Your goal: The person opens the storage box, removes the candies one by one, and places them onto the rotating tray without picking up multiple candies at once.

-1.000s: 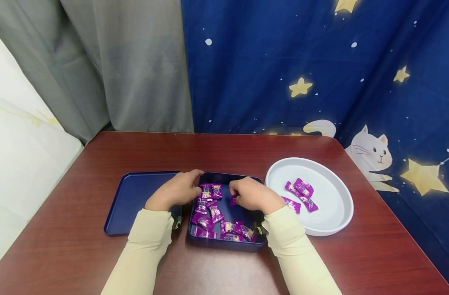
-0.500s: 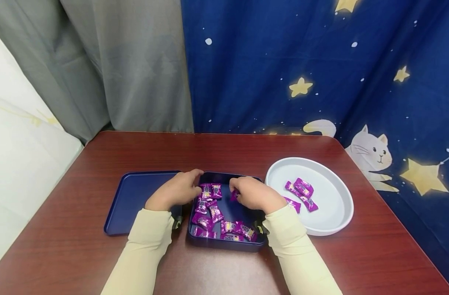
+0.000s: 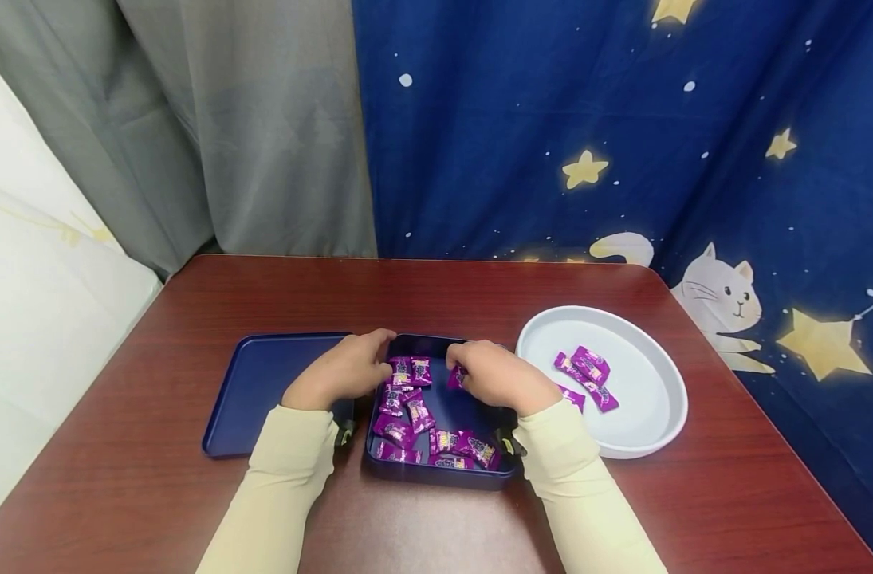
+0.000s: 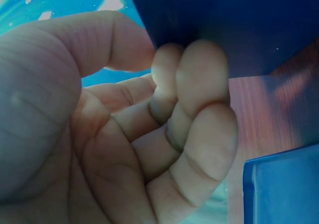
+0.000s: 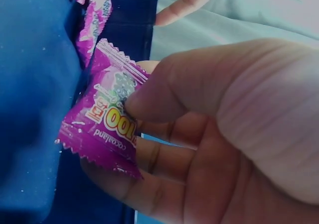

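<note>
A dark blue rectangular box (image 3: 443, 477) stands at the middle of the table in the head view. My left hand (image 3: 343, 371) grips its far left corner, and the left wrist view shows thumb and fingertips against the blue wall. Over the box's far right part, my right hand (image 3: 501, 375) pinches a purple wrapped candy (image 5: 104, 109) between thumb and fingers. Several matching candies (image 3: 418, 413) lie along the box's left and near sides. To the right, a white round tray (image 3: 647, 426) bears several more candies (image 3: 592, 365), one partly hidden by my right wrist.
A flat dark blue lid (image 3: 264, 391) lies left of the box, partly under my left hand. The brown wooden table (image 3: 436, 295) runs back to a grey curtain (image 3: 285, 159) and a blue star-patterned curtain (image 3: 493, 143).
My right hand has risen slightly and shifted a little to the right with the candy, which shows more now. The left hand has stayed in place on the box.
</note>
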The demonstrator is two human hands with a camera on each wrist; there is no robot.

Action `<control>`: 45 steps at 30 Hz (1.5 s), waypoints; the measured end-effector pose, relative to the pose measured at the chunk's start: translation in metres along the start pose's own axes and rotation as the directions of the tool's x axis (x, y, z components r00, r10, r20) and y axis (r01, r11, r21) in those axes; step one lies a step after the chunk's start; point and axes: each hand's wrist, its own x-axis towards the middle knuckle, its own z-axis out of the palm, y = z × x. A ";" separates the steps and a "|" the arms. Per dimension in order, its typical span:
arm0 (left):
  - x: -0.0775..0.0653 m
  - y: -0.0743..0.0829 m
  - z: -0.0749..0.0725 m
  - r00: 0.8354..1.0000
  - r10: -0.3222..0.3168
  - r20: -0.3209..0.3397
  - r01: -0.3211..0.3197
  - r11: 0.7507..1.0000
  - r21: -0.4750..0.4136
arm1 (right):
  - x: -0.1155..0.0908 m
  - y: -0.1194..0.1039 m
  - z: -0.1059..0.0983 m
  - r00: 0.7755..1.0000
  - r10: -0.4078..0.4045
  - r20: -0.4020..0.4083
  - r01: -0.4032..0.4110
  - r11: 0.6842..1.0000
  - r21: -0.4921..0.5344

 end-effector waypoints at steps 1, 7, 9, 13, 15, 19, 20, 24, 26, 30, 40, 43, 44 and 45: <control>0.000 0.000 0.000 1.000 -0.001 0.000 0.001 1.000 -0.001 | 0.000 0.000 -0.001 1.000 -0.003 -0.003 0.003 1.000 0.004; -0.001 0.000 0.000 1.000 0.001 0.000 -0.001 1.000 -0.001 | -0.003 -0.003 -0.005 0.999 -0.032 -0.032 0.032 0.999 0.000; -0.001 0.000 0.000 1.000 0.001 0.000 -0.001 1.000 -0.001 | -0.004 -0.004 -0.007 0.998 -0.040 -0.044 0.039 0.999 -0.003; -0.001 -0.001 0.000 1.000 -0.002 0.002 0.002 1.000 0.004 | -0.008 -0.005 -0.012 0.997 -0.042 -0.066 0.042 0.999 -0.005; -0.001 -0.001 0.000 1.000 -0.003 0.002 0.003 1.000 0.005 | -0.010 -0.006 -0.014 0.997 -0.030 -0.073 0.030 1.000 -0.006; -0.001 -0.001 0.000 1.000 -0.003 0.001 0.003 1.000 0.006 | -0.014 -0.006 -0.019 0.996 -0.001 -0.085 0.002 1.000 0.010; -0.001 -0.001 0.000 1.000 -0.003 0.000 0.003 1.000 0.006 | -0.015 -0.006 -0.020 0.996 0.003 -0.090 -0.002 1.000 0.015; -0.001 -0.001 0.000 1.000 -0.007 -0.001 0.007 1.000 0.009 | -0.017 -0.003 -0.022 0.995 0.006 -0.101 -0.003 1.000 0.029; -0.001 -0.002 0.000 1.000 -0.007 -0.002 0.007 1.000 0.008 | -0.019 -0.002 -0.023 0.994 0.008 -0.105 -0.004 0.999 0.034; -0.001 -0.003 0.001 1.000 -0.006 -0.003 0.006 1.000 0.009 | -0.023 0.003 -0.025 0.992 0.007 -0.125 -0.002 0.999 0.036; 0.000 0.000 0.001 1.000 -0.005 -0.005 0.005 1.000 0.020 | -0.035 0.021 -0.032 0.986 0.026 -0.166 -0.023 0.999 0.024; 0.000 0.000 0.001 1.000 -0.006 -0.008 0.007 1.000 0.025 | -0.038 0.026 -0.034 0.985 0.035 -0.171 -0.029 0.999 0.037; 0.000 0.000 0.001 1.000 -0.007 -0.009 0.008 1.000 0.025 | -0.039 0.028 -0.035 0.985 0.042 -0.169 -0.036 0.998 0.043; 0.000 0.000 0.001 1.000 -0.009 -0.009 0.009 1.000 0.023 | -0.040 0.030 -0.036 0.985 0.050 -0.167 -0.042 0.998 0.048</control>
